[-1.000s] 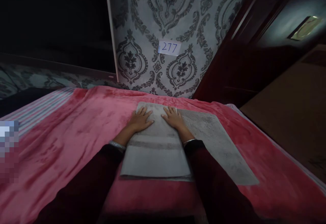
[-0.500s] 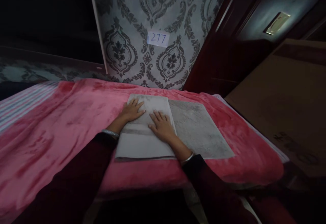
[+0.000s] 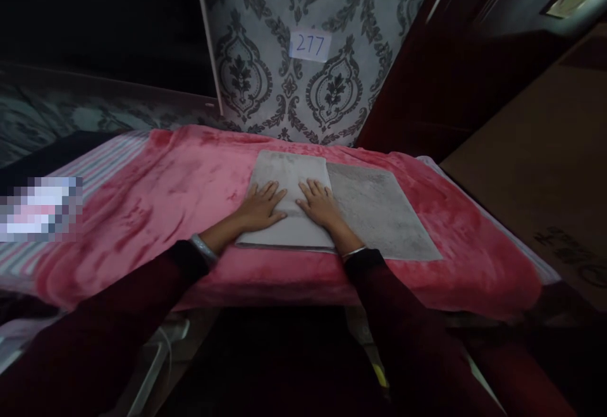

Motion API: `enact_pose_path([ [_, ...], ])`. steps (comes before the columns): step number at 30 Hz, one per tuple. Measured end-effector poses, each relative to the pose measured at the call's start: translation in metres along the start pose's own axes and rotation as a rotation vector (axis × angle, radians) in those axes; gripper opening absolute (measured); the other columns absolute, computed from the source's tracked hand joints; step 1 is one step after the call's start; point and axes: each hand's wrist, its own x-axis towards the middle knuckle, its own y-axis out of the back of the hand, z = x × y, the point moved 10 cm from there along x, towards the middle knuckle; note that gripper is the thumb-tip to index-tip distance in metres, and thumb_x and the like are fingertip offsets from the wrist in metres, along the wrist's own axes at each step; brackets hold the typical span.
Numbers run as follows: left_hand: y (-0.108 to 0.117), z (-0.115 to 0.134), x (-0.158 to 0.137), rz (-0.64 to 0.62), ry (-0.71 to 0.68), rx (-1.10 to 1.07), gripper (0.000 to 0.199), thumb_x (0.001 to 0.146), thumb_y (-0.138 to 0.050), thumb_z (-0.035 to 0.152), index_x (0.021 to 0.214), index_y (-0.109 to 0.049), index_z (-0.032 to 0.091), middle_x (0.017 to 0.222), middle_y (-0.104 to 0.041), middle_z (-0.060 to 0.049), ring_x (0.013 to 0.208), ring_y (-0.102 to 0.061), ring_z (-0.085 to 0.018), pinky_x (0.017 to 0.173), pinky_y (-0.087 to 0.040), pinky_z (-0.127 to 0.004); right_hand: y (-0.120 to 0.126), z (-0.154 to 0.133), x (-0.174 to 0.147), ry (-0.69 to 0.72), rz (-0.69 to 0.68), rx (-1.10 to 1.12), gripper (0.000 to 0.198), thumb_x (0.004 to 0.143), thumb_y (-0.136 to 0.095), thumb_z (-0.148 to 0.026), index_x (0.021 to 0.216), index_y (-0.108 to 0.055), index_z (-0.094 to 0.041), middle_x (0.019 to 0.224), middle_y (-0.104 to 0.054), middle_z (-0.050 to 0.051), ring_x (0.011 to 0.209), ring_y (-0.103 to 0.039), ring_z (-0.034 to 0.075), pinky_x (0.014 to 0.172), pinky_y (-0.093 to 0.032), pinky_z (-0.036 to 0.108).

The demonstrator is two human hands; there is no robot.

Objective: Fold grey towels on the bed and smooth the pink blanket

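Observation:
A grey mat [image 3: 384,214] lies on a pink plush blanket [image 3: 199,176]. Its left part is folded over, and a pale, smooth face [image 3: 291,170] of it shows on top. My left hand [image 3: 263,207] lies flat on the left side of this folded part, fingers spread. Flat on its right side, close to the fold's inner edge, rests my right hand [image 3: 320,203], fingers slightly apart. Both hands press on the mat without gripping it.
Patterned wallpaper with a paper marked 277 [image 3: 310,45] stands behind the bed. A large cardboard box [image 3: 535,151] is at the right. A dark screen [image 3: 104,24] fills the upper left. A pixelated patch covers something on the striped sheet [image 3: 111,157].
My left hand has slid over the folded part towards its near edge. My right hand stays on it, little moved. The view has shifted, and the pixelated patch now shows at left.

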Motion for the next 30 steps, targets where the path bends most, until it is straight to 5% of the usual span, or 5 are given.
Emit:
enact_pose_path([
  [4,-0.009,0.006,-0.018,0.067,-0.001,0.007,0.075,0.099,-0.040,0.062,0.163,-0.029,0.022,0.170,-0.023,-0.016,0.157,-0.018,-0.034,0.125,-0.012,-0.059,-0.002,0.003,-0.004,-0.018,-0.030,-0.045,0.064,0.106,-0.036,-0.050,0.163,-0.028,-0.024,0.171,-0.020,0.012,0.158,-0.017,0.029,0.124,-0.017,0.054],
  [17,-0.007,-0.006,-0.010,0.103,0.013,0.058,0.075,0.099,-0.036,0.063,0.164,-0.027,0.027,0.171,-0.022,-0.014,0.156,-0.021,-0.036,0.123,-0.017,-0.058,0.009,0.042,-0.069,-0.201,-0.113,-0.002,0.060,0.107,-0.032,-0.038,0.165,-0.022,-0.027,0.173,-0.016,0.007,0.158,-0.016,0.027,0.124,-0.020,0.049],
  [20,-0.006,-0.006,-0.011,0.098,0.020,0.074,0.073,0.100,-0.036,0.061,0.164,-0.027,0.026,0.171,-0.022,-0.014,0.157,-0.021,-0.035,0.123,-0.016,-0.058,0.016,0.029,-0.084,-0.207,-0.069,0.036,0.061,0.106,-0.036,-0.041,0.164,-0.025,-0.025,0.173,-0.013,0.010,0.159,-0.012,0.030,0.123,-0.020,0.055],
  [25,-0.005,-0.011,-0.011,0.089,0.049,0.085,0.075,0.098,-0.038,0.062,0.164,-0.026,0.028,0.171,-0.021,-0.012,0.156,-0.023,-0.035,0.123,-0.016,-0.057,0.008,-0.016,-0.101,-0.021,-0.060,0.078,0.064,0.105,-0.039,-0.049,0.163,-0.029,-0.025,0.172,-0.016,0.007,0.159,-0.011,0.027,0.125,-0.016,0.053],
  [30,-0.005,-0.008,0.015,-0.005,0.103,0.064,0.075,0.097,-0.036,0.065,0.163,-0.029,0.031,0.171,-0.022,-0.011,0.155,-0.025,-0.037,0.121,-0.019,-0.061,0.002,-0.018,-0.105,-0.042,-0.055,0.110,0.061,0.105,-0.039,-0.047,0.162,-0.032,-0.025,0.171,-0.020,0.008,0.159,-0.014,0.027,0.125,-0.016,0.054],
])
